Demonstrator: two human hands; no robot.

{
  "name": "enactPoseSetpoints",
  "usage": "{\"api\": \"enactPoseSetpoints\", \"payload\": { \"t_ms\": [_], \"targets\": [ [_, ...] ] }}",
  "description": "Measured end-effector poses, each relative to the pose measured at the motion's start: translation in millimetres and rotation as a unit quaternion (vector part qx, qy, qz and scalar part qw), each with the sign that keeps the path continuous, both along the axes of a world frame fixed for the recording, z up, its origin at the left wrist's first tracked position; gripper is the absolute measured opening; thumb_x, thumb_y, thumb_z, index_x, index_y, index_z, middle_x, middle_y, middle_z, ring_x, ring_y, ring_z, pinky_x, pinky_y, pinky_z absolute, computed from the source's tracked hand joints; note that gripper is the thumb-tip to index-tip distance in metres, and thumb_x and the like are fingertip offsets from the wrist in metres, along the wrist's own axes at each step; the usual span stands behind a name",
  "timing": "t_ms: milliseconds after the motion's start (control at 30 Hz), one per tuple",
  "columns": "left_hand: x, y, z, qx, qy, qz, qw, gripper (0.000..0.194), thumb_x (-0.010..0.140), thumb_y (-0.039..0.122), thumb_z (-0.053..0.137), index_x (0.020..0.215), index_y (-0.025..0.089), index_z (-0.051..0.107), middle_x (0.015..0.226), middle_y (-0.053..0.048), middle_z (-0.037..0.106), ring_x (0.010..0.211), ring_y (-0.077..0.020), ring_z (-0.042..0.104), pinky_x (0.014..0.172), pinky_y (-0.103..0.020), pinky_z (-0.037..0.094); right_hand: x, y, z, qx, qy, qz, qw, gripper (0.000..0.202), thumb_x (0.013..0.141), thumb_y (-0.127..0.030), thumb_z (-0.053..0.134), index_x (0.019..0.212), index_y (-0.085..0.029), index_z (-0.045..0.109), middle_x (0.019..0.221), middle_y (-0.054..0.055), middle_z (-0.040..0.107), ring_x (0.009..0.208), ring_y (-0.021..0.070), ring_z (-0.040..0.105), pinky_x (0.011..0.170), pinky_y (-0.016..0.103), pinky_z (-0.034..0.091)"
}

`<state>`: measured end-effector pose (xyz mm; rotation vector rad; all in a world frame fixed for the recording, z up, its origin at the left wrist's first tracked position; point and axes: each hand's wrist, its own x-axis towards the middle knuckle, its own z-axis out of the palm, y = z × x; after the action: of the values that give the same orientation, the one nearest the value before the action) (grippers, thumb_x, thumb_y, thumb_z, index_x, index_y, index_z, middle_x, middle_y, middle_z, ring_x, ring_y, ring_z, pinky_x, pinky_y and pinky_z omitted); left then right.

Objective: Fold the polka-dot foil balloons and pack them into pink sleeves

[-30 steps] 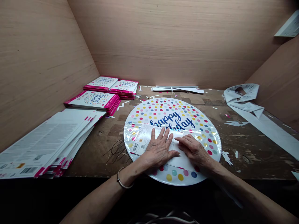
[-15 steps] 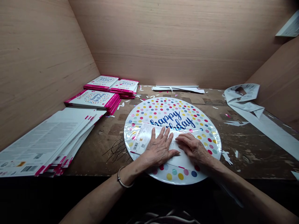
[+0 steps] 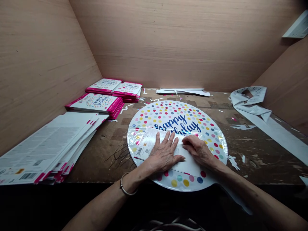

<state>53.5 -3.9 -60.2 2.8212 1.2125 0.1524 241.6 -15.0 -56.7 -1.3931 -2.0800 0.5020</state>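
Note:
A round foil balloon (image 3: pixel 192 114) with coloured dots and blue "happy birthday" lettering lies flat near the table's front edge. Across its lower half rests a white printed card (image 3: pixel 150 141) with a barcode at its left end. My left hand (image 3: pixel 166 152) lies on the card, palm down, fingers spread. Just to its right, my right hand (image 3: pixel 197 150) has its fingers curled together over the card's upper part; what they pinch, if anything, is hidden.
Stacked flat cards (image 3: pixel 53 138) lie at the left, with piles of folded pink-edged cards (image 3: pixel 96 102) behind them. White strips (image 3: pixel 183 92) lie along the back wall. A crumpled paper band (image 3: pixel 271 123) crosses the right side. Paper scraps and dark thin strands (image 3: pixel 117 155) surround the balloon.
My right hand has drawn its fingers closer together and shifted slightly up on the card. My left hand stays spread in place.

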Motion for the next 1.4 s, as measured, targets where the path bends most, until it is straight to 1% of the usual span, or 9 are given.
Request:
{"api": "enactPoseSetpoints", "payload": {
  "t_ms": [267,367,500,600,700,767,867,1000,1400],
  "targets": [
    [-0.6,0.2,-0.6,-0.012,-0.003,-0.007,1.0,0.077,0.085,0.065,0.011,0.137,0.012,0.029,0.146,-0.015,0.02,0.136,-0.0311,0.007,0.103,-0.062,0.003,-7.3,9.0,-9.8,0.073,-0.111,0.022,0.991,0.016,0.077,-0.005,0.037,0.074,-0.017,0.047,0.074,0.008,0.052,0.071,0.0201,0.043,0.065,0.034,0.039],
    [-2.0,2.7,-0.6,-0.017,0.001,-0.009,1.0,0.068,0.09,0.058,0.01,0.137,0.013,0.03,0.146,-0.014,0.02,0.136,-0.03,0.008,0.103,-0.062,0.003,-4.2,-3.6,0.2,0.028,-0.075,0.023,0.997,0.013,0.078,-0.007,0.038,0.078,-0.017,0.046,0.077,0.007,0.052,0.073,0.0192,0.045,0.066,0.033,0.04],
    [-5.2,7.8,1.7,-0.026,0.013,-0.022,0.999,0.059,0.093,0.05,0.011,0.137,0.015,0.03,0.147,-0.012,0.02,0.136,-0.0282,0.01,0.104,-0.06,0.005,8.2,-40.3,24.3,-0.096,0.009,0.039,0.995,0.009,0.083,-0.013,0.039,0.082,-0.02,0.045,0.078,0.002,0.053,0.07,0.0149,0.049,0.063,0.028,0.042],
    [-7.0,10.1,4.5,-0.035,0.023,-0.035,0.999,0.058,0.093,0.05,0.014,0.137,0.015,0.03,0.147,-0.012,0.02,0.136,-0.0283,0.011,0.104,-0.06,0.006,15.6,-56.8,33.3,-0.071,0.03,0.015,0.997,0.008,0.084,-0.015,0.042,0.085,-0.021,0.047,0.077,0.001,0.053,0.069,0.0151,0.051,0.064,0.029,0.043],
    [-7.6,10.5,5.3,-0.032,0.031,-0.033,0.998,0.057,0.093,0.05,0.016,0.137,0.016,0.029,0.147,-0.012,0.02,0.136,-0.0282,0.012,0.104,-0.059,0.007,13.6,-46.4,27.1,0.037,0.03,-0.015,0.999,0.011,0.081,-0.014,0.046,0.089,-0.02,0.05,0.084,0.005,0.057,0.079,0.0186,0.053,0.072,0.033,0.044],
    [-7.9,10.3,4.2,-0.023,0.033,-0.033,0.999,0.058,0.093,0.051,0.015,0.137,0.017,0.029,0.147,-0.012,0.02,0.136,-0.0276,0.012,0.104,-0.058,0.007,8.2,-30.2,17.8,0.07,0.017,-0.005,0.997,0.015,0.079,-0.012,0.046,0.091,-0.019,0.052,0.087,0.006,0.059,0.082,0.02,0.054,0.074,0.035,0.045],
    [-8.5,10.1,0.7,-0.009,0.035,-0.036,0.999,0.059,0.092,0.052,0.013,0.137,0.017,0.029,0.147,-0.011,0.02,0.136,-0.027,0.01,0.105,-0.058,0.007,0.1,-9.6,3.8,0.074,-0.018,0.015,0.997,0.016,0.079,-0.009,0.045,0.09,-0.018,0.053,0.082,0.007,0.06,0.079,0.0203,0.053,0.071,0.036,0.046],
    [-8.8,10.2,-3.3,0.002,0.031,-0.037,0.999,0.06,0.092,0.053,0.012,0.137,0.017,0.029,0.147,-0.01,0.02,0.136,-0.027,0.01,0.104,-0.059,0.005,-2.1,-3.4,-6.8,0.085,-0.037,0.027,0.995,0.016,0.081,-0.009,0.044,0.089,-0.018,0.054,0.078,0.006,0.06,0.076,0.0198,0.051,0.07,0.035,0.045],
    [-8.6,7.7,-1.8,0.01,0.019,-0.04,0.999,0.056,0.093,0.05,0.016,0.136,0.017,0.032,0.146,-0.01,0.024,0.135,-0.0262,0.014,0.105,-0.058,0.008,-7.4,-3.5,-5.1,0.072,-0.047,0.028,0.996,0.014,0.08,-0.007,0.043,0.076,-0.019,0.05,0.073,0.006,0.056,0.072,0.0192,0.05,0.066,0.033,0.043]
  ]
}}
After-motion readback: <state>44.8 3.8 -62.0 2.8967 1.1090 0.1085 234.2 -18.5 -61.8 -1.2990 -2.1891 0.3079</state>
